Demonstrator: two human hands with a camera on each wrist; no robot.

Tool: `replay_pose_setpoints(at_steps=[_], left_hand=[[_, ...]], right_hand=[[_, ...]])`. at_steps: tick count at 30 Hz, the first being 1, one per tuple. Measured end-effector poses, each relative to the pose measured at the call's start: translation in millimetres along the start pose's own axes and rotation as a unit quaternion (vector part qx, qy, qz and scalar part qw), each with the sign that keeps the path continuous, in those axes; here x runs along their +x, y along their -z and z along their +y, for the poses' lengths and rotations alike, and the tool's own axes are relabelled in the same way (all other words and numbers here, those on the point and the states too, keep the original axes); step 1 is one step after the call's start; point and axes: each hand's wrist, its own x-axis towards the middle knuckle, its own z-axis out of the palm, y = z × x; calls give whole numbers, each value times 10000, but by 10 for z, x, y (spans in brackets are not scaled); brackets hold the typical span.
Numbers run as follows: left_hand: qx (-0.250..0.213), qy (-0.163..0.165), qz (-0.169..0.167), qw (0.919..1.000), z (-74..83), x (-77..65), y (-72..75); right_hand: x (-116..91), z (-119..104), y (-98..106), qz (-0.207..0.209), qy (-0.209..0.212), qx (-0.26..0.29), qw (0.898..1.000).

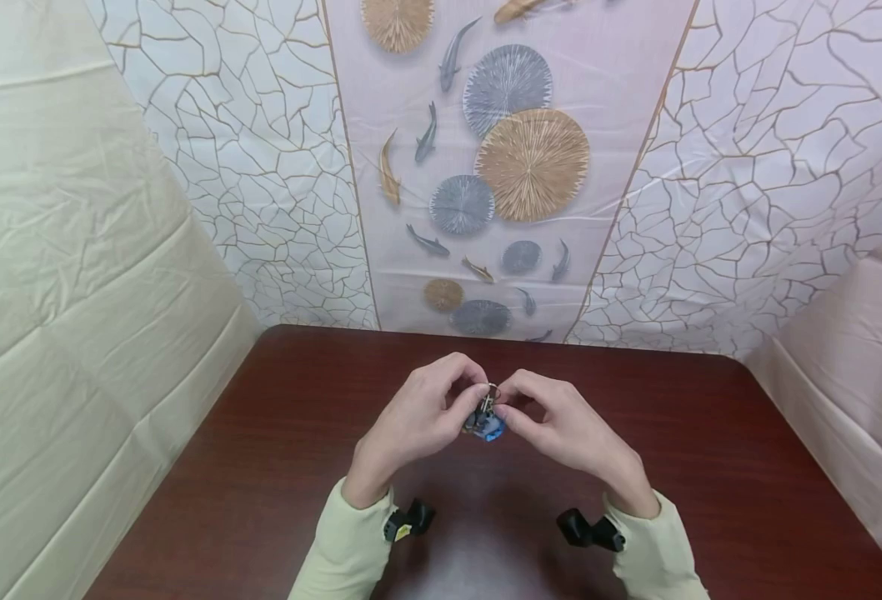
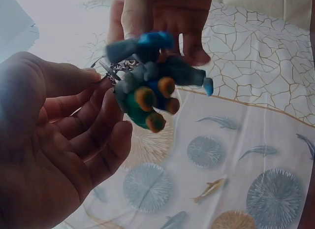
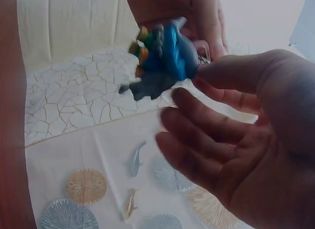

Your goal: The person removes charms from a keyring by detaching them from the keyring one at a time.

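Between the two hands hangs a keychain charm (image 1: 488,426), a small cluster of blue, grey and green shapes with orange tips in the left wrist view. A metal key ring (image 1: 493,388) and a short chain (image 2: 119,67) join at its top. My left hand (image 1: 429,410) pinches the ring between thumb and forefinger, its other fingers loosely bent below. From the other side, my right hand (image 1: 564,421) pinches at the ring and chain with thumb and forefinger. In the right wrist view its remaining fingers (image 3: 197,140) spread below the charm.
Both hands are held over a dark red-brown table (image 1: 298,425). Patterned cloth (image 1: 456,275) with fish and round shapes hangs behind the table, and pale cloth walls (image 1: 96,350) stand at the sides. Small black wrist cameras (image 1: 589,530) sit at the cream sleeves.
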Motion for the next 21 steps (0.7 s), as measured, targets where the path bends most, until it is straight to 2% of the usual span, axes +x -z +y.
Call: replay_pose_setpoints(at_steps=[3, 5, 12, 21], left_hand=[[-8, -1, 81, 10000, 19, -3, 12], [-10, 32, 107, 9999, 30, -8, 19], [-14, -49, 172, 9998, 58, -29, 25], [62, -107, 68, 9999, 80, -19, 34]], right_hand=[[4, -42, -12, 138, 257, 18, 9996], [2, -74, -11, 119, 277, 54, 9995], [-1, -129, -37, 24, -28, 75, 10000], [-28, -91, 40, 90, -265, -255, 9993]])
